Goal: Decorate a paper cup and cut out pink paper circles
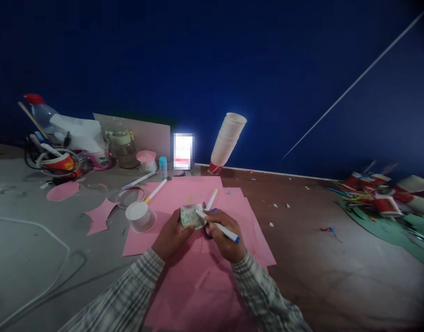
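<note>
My left hand (173,236) is closed round a small white paper cup (191,217) with green drawn marks, its wall turned up toward me. In my right hand (229,237) is a white marker pen (223,228) with a blue end; its tip is at the cup's side. Both hands are over pink paper sheets (184,258). Partly hidden behind my right fingers lies a dark-handled tool, perhaps scissors. A plain white paper cup (140,216) stands left of my left hand. Two more markers, one with a yellow tip (156,191), lie on the pink paper.
A tall leaning stack of paper cups (228,140) stands against the blue wall. At the back left are a glass jar (122,150), a glue stick (163,168) and a red cup of tools (61,165). Cups and craft scraps lie on a green sheet (366,226) at right.
</note>
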{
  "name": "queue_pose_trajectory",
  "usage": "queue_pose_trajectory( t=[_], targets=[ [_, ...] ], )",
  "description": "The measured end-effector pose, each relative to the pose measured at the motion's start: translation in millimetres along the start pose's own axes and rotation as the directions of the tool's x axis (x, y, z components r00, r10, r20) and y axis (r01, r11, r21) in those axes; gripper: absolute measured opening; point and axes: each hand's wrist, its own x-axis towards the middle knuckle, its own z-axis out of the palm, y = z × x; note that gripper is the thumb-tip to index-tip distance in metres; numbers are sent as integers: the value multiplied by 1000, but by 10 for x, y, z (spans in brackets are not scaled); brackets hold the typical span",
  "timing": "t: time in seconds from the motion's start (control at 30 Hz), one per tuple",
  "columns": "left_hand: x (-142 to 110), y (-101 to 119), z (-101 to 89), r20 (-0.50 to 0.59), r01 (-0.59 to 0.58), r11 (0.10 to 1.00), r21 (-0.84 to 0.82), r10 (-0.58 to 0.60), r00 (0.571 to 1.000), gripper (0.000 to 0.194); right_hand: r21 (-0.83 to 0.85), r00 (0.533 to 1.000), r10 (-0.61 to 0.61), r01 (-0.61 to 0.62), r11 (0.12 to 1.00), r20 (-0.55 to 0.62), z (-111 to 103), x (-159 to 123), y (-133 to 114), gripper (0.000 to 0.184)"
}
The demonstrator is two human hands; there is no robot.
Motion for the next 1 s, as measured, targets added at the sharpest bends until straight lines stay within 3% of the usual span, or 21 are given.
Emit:
queue_pose_trajectory(
  t=[0.6, 1.0],
  targets=[
    [-2, 17, 2, -2, -1, 1000, -11, 1, 1000, 47, 22, 996, 87, -87, 996, -2, -13, -14, -15, 14],
    [-6, 1, -3, -1, -8, 1000, 25, 8, 1000, 44, 15, 996, 82, -82, 997, 17, -18, -15, -3, 16]
  ],
)
